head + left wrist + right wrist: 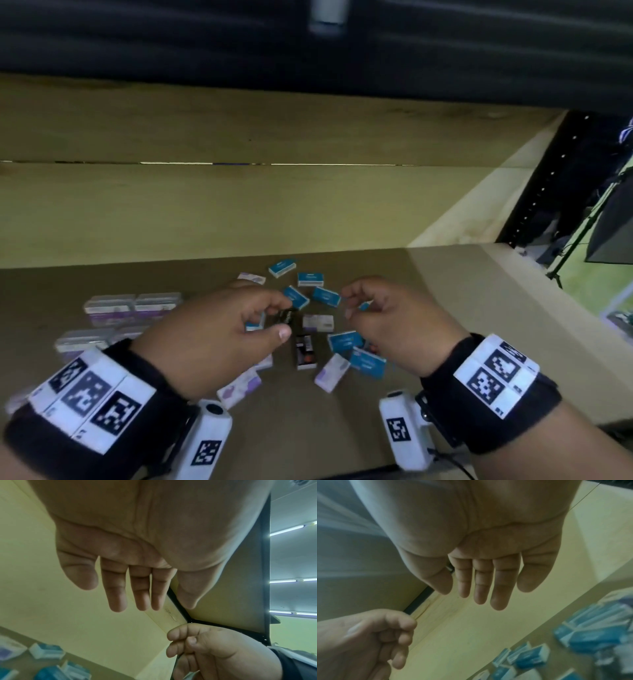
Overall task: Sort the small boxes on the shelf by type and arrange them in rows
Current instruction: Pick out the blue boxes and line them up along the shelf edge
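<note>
Both hands hovered over the shelf [342, 428]. The left hand [219, 335] hung with relaxed fingers, holding nothing; a black box [286, 317] lay just beyond its fingertips. The right hand [394, 322] was loosely curled and empty. Blue boxes [325, 296] lay scattered farther back; pale boxes [133, 303] sat in rows at far left

Stacked boxes [132, 305] lie left on the shelf [445, 308], scattered boxes [325, 296] to their right.

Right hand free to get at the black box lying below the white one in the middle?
Probably yes. The right hand hovers empty beside the black box, whose top is uncovered; blue boxes crowd its right side.
</note>
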